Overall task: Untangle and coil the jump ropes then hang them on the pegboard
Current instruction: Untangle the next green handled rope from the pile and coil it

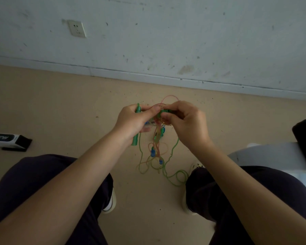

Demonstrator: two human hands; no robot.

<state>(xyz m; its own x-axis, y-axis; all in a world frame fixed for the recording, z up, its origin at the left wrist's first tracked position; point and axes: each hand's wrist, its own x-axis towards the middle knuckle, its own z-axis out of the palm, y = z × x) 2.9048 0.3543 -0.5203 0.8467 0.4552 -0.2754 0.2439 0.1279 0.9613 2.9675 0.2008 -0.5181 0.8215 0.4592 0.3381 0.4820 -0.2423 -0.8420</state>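
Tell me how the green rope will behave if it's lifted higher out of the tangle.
The green rope is likely floppy: it hangs in loose loops down to the floor. Probably light, since it looks thin. It may drag the orange rope along, as both meet in the knot between the left hand and right hand.

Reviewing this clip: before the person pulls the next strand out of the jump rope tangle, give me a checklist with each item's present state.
1. Left hand grips the green plastic handle: ok.
2. Right hand pinches the knot of thin translucent cords: ok.
3. Ropes separated: not ok; thin green cord and thin orange-pink cord hang intertwined.
4. Small blue end pieces free of loops: cannot tell.
5. Slack clear of the white shoes: not ok; green loops lie beside one.
6. Pegboard in view: not ok.
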